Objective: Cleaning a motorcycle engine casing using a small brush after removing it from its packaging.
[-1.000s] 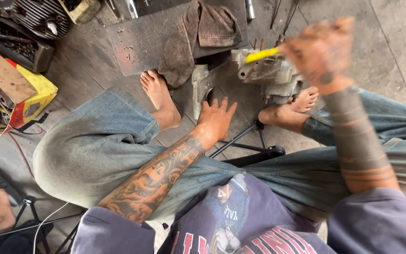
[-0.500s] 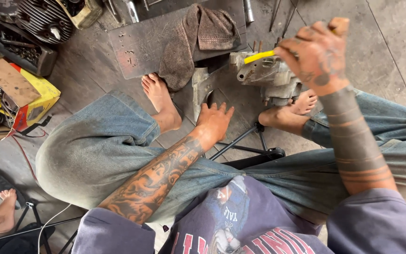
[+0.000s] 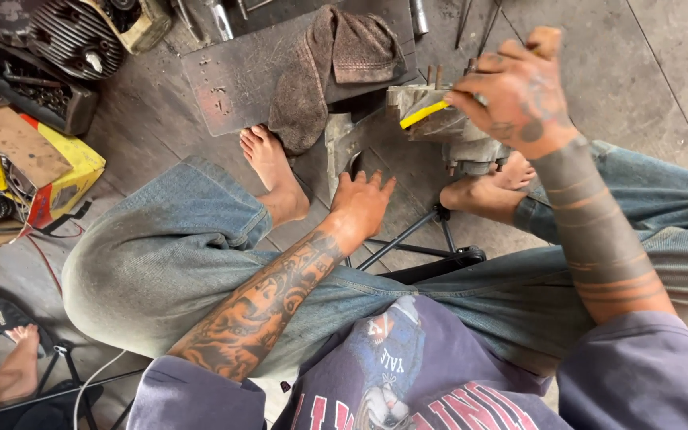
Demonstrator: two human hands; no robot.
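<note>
Left hand (image 3: 364, 203) reaches down, fingers spread; right hand (image 3: 511, 91) raised, fingers curled.

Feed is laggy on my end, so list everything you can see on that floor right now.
metal part: 1, grey, on the floor between the feet
tool: 1, yellow handle, in the right hand, over the metal part
rag: 1, brown, draped on the plate
plate: 1, dark steel, top centre on the floor
engine: 1, finned, black, top left
box: 1, yellow, left edge
stool frame: 1, black, under the legs
other person's foot: 1, bottom left
feet: 2, bare, on the floor either side of the metal part
left hand: 1, fingers spread, reaching down toward the metal part, holding nothing
right hand: 1, gripping the tool
</note>
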